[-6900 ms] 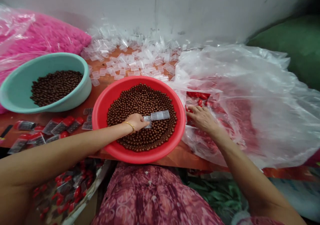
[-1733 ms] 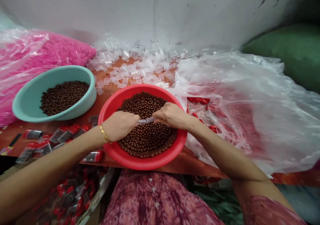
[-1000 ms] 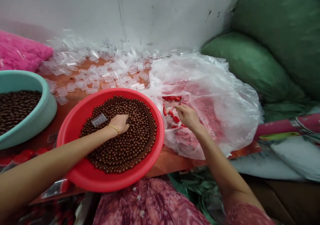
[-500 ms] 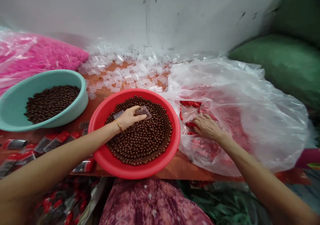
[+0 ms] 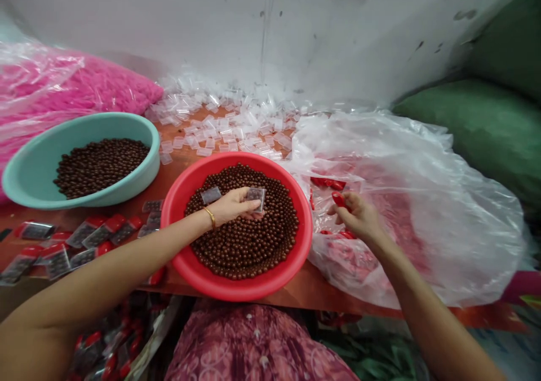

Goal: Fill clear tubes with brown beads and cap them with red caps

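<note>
the left hand [image 5: 236, 206] clasps a clear box [image 5: 256, 196] over brown balls [image 5: 243, 251] in a red bowl [image 5: 243, 293]; the right hand [image 5: 359, 216] pinches a red cap [image 5: 338, 199] between its fingers.

Red cap [image 5: 338, 199], brown beads [image 5: 245, 251], red basin [image 5: 239, 292], teal basin [image 5: 25, 172]

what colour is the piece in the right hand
Red; the piece in the right hand shows best in the head view.
</note>
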A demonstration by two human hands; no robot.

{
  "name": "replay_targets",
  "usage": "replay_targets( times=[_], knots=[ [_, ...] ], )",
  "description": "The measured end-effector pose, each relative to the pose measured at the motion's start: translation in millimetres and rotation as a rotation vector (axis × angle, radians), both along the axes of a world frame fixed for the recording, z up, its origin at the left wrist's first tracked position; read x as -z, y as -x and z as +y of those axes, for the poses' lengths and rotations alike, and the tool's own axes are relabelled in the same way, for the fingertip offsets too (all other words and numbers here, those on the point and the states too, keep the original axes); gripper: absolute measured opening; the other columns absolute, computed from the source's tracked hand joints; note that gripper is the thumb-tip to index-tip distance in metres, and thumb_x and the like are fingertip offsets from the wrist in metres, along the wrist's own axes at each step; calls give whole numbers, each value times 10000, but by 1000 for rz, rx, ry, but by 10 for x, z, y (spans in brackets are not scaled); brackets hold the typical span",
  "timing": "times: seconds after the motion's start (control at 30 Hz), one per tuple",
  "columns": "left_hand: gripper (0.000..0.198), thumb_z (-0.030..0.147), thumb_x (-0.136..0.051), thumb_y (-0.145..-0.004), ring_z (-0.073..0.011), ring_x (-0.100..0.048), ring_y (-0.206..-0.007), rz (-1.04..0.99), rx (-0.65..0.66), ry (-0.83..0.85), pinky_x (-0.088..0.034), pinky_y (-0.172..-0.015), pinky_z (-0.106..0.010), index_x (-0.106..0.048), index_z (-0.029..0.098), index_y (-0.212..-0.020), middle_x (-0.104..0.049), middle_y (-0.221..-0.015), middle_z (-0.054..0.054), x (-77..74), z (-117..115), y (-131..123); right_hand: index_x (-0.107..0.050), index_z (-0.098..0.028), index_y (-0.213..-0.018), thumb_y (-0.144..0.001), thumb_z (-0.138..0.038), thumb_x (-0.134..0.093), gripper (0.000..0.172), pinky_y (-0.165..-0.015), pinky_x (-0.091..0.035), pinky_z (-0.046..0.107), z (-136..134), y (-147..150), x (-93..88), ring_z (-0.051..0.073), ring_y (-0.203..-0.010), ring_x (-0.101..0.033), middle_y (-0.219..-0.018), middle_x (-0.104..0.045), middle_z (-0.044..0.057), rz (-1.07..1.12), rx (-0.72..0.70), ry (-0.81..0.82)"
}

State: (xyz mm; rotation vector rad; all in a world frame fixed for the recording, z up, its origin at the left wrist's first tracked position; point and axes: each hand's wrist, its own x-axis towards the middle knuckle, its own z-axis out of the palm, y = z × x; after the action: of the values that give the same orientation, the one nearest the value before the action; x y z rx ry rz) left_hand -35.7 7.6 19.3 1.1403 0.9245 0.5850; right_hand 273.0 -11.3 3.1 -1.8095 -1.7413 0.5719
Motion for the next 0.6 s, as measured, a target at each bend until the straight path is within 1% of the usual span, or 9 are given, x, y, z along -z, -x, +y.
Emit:
replay_targets(
  times=[0.03, 0.1, 0.2, 0.27, 0.33, 0.43, 0.5, 0.53, 0.6],
  knots=[
    [371, 395, -699, -692, -140, -642, -728, -17, 29, 49, -489, -707, -278, -506, 142, -883, -662, -806, -46, -15, 2, 5, -519, -179, -973, -748, -342, -474, 281, -431, -415, 251, -10, 124, -93, 114, -428, -509, -657, -641, 10, 167, -33, 30],
    [400, 423, -723, -663, -137, -646, -710, -34, 58, 95, -485, -684, -262, -515, 142, -858, -672, -789, -47, -44, 7, 18, -508, -174, -1053, -703, -315, -521, 377, -413, -415, 239, -23, 390, -265, 91, -389, -468, -604, -602, -34, 401, -107, 107],
    [425, 446, -733, -642, -137, -649, -716, -36, 61, 109, -486, -691, -261, -523, 139, -846, -685, -822, -60, -67, 3, 35, -569, -176, -989, -687, -291, -553, 323, -405, -405, 216, 2, 751, -413, 73, -395, -445, -563, -542, -60, 558, -202, 156],
    [440, 450, -736, -636, -137, -649, -723, -33, 90, 108, -483, -692, -260, -522, 138, -860, -689, -842, -67, -65, -8, 41, -599, -177, -948, -688, -309, -583, 292, -413, -416, 212, 55, 930, -429, 67, -426, -455, -632, -569, -41, 594, -276, 163],
    [457, 451, -740, -630, -136, -647, -714, -41, 140, 89, -483, -692, -266, -519, 139, -880, -687, -830, -63, -56, -18, 43, -613, -176, -955, -686, -340, -618, 315, -445, -442, 217, 126, 1056, -407, 75, -487, -495, -742, -611, -11, 593, -371, 151],
    [456, 458, -735, -633, -132, -634, -664, -64, 213, 26, -484, -672, -275, -517, 137, -872, -670, -770, -42, -46, -14, 47, -629, -167, -974, -677, -359, -667, 356, -613, -498, 248, 228, 1169, -366, 120, -683, -583, -863, -646, 21, 543, -526, 98],
    [447, 461, -728, -639, -130, -624, -642, -95, 243, 1, -486, -660, -282, -516, 134, -858, -654, -745, -33, -51, 2, 52, -641, -156, -969, -670, -360, -691, 365, -750, -494, 282, 272, 1207, -347, 152, -813, -605, -903, -660, 31, 510, -623, 90],
    [442, 458, -727, -641, -130, -621, -639, -115, 245, -5, -488, -661, -286, -514, 134, -854, -648, -741, -31, -56, 10, 55, -647, -152, -956, -671, -365, -695, 359, -790, -485, 297, 285, 1218, -338, 163, -844, -607, -910, -665, 35, 500, -650, 92],
    [431, 442, -725, -648, -129, -619, -640, -152, 224, -16, -491, -668, -292, -510, 135, -861, -641, -744, -29, -73, 23, 60, -656, -153, -920, -682, -385, -689, 334, -812, -476, 314, 294, 1230, -322, 172, -848, -611, -902, -671, 37, 505, -650, 86]
  ],
)
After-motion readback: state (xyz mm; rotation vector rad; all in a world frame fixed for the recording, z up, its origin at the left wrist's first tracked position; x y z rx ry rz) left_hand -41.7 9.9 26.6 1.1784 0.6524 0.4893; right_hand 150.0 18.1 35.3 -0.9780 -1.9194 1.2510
